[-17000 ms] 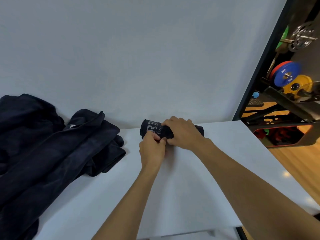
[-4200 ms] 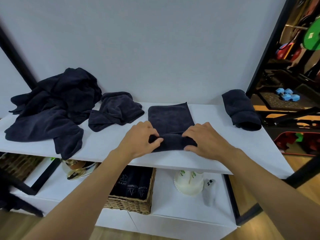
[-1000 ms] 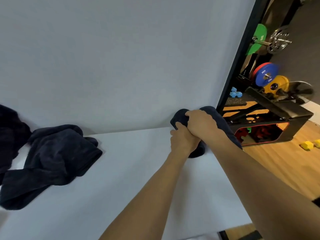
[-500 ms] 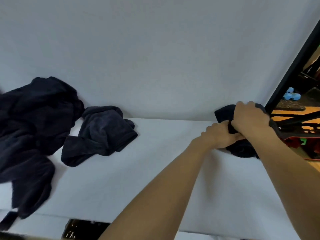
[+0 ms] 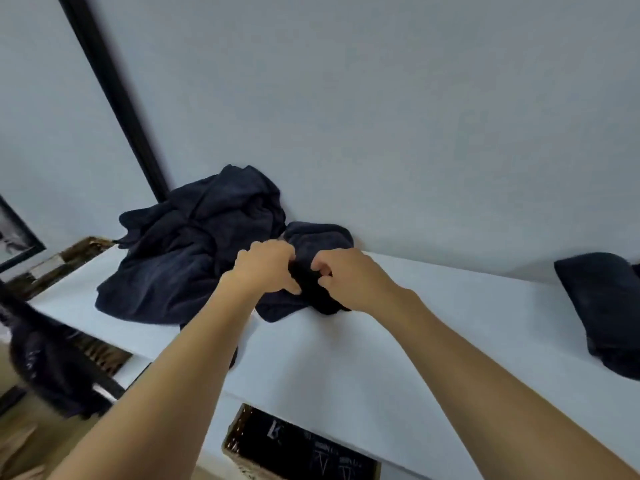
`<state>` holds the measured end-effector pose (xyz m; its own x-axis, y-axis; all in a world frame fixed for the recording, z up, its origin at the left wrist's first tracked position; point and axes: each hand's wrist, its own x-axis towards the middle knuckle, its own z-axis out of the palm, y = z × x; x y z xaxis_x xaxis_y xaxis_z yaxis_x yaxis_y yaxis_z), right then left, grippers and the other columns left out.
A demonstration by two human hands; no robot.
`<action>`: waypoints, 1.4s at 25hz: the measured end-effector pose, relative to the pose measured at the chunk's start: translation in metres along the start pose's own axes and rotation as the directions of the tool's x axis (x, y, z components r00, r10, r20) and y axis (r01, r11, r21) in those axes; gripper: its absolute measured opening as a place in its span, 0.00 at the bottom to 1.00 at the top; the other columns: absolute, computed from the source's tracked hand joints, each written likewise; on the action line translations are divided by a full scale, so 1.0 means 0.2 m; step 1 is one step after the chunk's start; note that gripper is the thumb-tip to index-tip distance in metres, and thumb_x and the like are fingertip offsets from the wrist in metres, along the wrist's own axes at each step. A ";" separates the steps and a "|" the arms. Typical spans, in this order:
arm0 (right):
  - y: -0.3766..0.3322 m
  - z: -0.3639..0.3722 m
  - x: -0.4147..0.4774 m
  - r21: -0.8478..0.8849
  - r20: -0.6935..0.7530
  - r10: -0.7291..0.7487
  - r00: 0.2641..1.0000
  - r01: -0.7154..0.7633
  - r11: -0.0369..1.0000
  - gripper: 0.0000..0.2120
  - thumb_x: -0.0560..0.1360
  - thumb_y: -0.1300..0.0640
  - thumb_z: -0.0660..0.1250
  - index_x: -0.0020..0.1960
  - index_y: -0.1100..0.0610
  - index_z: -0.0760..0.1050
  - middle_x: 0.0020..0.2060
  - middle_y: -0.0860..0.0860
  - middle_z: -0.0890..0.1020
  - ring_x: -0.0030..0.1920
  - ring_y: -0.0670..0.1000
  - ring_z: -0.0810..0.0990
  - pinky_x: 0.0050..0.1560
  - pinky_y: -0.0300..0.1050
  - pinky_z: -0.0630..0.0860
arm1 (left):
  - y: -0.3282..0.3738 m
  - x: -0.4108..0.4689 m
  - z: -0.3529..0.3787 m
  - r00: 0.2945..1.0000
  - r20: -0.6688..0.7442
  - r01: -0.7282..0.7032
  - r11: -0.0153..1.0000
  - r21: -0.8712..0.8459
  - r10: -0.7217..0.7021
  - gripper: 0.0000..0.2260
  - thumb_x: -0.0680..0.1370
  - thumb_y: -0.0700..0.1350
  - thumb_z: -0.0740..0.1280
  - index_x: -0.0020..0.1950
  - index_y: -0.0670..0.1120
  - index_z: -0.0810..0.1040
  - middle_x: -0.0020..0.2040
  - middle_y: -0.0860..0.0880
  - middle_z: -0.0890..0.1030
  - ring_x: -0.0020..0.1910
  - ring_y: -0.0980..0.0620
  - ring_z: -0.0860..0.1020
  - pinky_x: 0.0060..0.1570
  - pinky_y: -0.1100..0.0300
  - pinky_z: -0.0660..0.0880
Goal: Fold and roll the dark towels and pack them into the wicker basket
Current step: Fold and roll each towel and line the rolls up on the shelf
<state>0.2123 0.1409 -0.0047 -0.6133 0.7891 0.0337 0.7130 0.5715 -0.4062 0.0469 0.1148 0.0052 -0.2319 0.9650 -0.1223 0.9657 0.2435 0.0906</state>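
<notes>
— Where are the hands?

— Both are over the white shelf point(image 5: 433, 341), close together. The left hand point(image 5: 265, 270) and the right hand point(image 5: 349, 277) are each pinched shut on the same small dark towel point(image 5: 311, 292), gathering a fold of it between them. The fingers are curled in and the thumbs press against the cloth.

— And that towel, where does it lie?

— Crumpled on the shelf, up against the pale wall point(image 5: 381, 116). Its far part point(image 5: 317, 235) bunches behind the hands, and its near edge spreads flat toward the front of the shelf.

— Anything beside it?

— Just to its left is a bigger heap point(image 5: 194, 251) of dark towels, piled loosely and leaning on the wall, touching the small one. Well apart, at the shelf's right end, lies a folded towel point(image 5: 602, 306) (partly cut off by the edge of the view).

— The basket?

— Under the shelf, at the bottom of the view: a wicker basket point(image 5: 239, 434) with only its near corner and rim showing. Dark rolls point(image 5: 311, 448) with pale lettering sit inside it; the lettering is too blurred to read.

— Anything else on the left?

— A black post point(image 5: 114, 95) slants up the wall, and a blurred dark shape point(image 5: 48, 368) hangs below the shelf's left end. I cannot tell what it is.
</notes>
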 end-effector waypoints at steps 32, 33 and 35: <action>0.01 -0.86 -0.11 0.140 -0.698 0.130 0.705 -0.045 0.989 0.11 0.83 0.55 0.53 0.55 0.55 0.73 0.44 0.52 0.80 0.45 0.53 0.76 0.44 0.45 0.69 | 0.16 -0.05 -0.90 0.740 -0.591 -0.477 0.870 -0.124 0.322 0.12 0.71 0.56 0.74 0.38 0.50 0.78 0.33 0.53 0.75 0.38 0.50 0.75 0.40 0.57 0.71; 0.03 -0.88 -0.12 0.147 -0.709 0.134 0.692 -0.040 0.988 0.10 0.83 0.55 0.53 0.55 0.54 0.73 0.43 0.52 0.80 0.44 0.53 0.76 0.43 0.45 0.70 | 0.15 -0.04 -0.91 0.737 -0.603 -0.470 0.873 -0.129 0.307 0.11 0.71 0.56 0.74 0.39 0.50 0.78 0.32 0.53 0.75 0.38 0.50 0.75 0.39 0.57 0.69; 0.07 -0.90 -0.15 0.153 -0.709 0.132 0.693 -0.032 0.988 0.08 0.83 0.53 0.56 0.53 0.52 0.73 0.41 0.51 0.79 0.43 0.52 0.77 0.44 0.45 0.72 | 0.15 -0.03 -0.92 0.734 -0.623 -0.453 0.878 -0.154 0.270 0.10 0.73 0.55 0.73 0.39 0.50 0.78 0.31 0.54 0.73 0.35 0.51 0.74 0.36 0.59 0.67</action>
<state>0.3014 0.1656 0.1532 -0.0901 0.7820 0.6168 0.6719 0.5048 -0.5419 0.0551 0.1345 0.1907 0.0176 0.8350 0.5500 0.9350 -0.2086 0.2869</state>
